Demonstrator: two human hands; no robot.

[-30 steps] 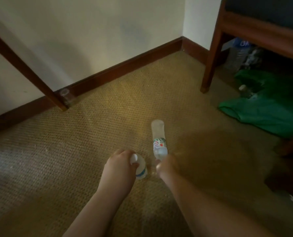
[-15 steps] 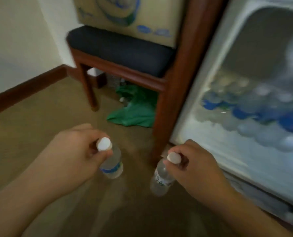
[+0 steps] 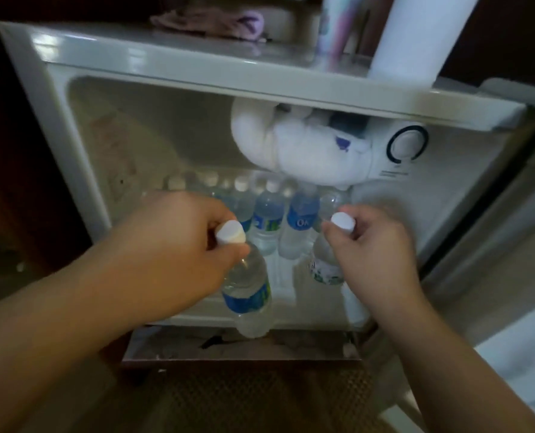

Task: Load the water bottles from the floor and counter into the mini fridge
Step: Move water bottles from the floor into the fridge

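The white mini fridge point(image 3: 72, 126) stands open right in front of me. Several capped water bottles point(image 3: 267, 214) stand in rows on its floor. My left hand point(image 3: 178, 245) grips a blue-labelled water bottle point(image 3: 247, 292) by the neck, upright, at the fridge's front lip. My right hand point(image 3: 369, 248) holds a green-labelled water bottle point(image 3: 324, 267) by its white cap, just inside the opening to the right of the stored rows.
A lump of white frost point(image 3: 291, 145) hangs from the fridge ceiling beside the round thermostat dial point(image 3: 408, 145). A white cylinder point(image 3: 416, 39) and a pink cloth point(image 3: 210, 21) rest on the fridge top. The open fridge door point(image 3: 509, 220) is at right. Brown carpet point(image 3: 260, 401) lies below.
I picked both bottles off the carpet, turned right past the chair, and now face the open fridge. Both bottles have moved up to its opening.
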